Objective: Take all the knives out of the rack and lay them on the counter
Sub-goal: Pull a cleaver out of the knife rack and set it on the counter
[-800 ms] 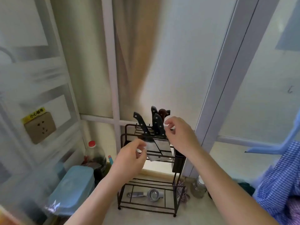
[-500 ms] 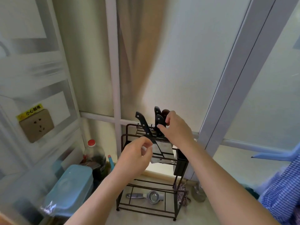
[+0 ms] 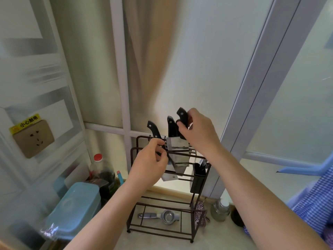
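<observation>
Dark brown metal wire forms the rack [image 3: 162, 210], which stands on the pale counter [image 3: 212, 239] near its back edge. Three knives sit upright in the top tier, each with a smooth black riveted handle and a broad, reflective steel blade. The right hand [image 3: 199, 131] pinches the handle of the raised knife [image 3: 182, 116] between thumb and fingers. The left hand [image 3: 150, 164] curls its fingers around the rack's top front rail, beside the left knife [image 3: 153, 129]. The middle knife [image 3: 172, 127] stands between them.
</observation>
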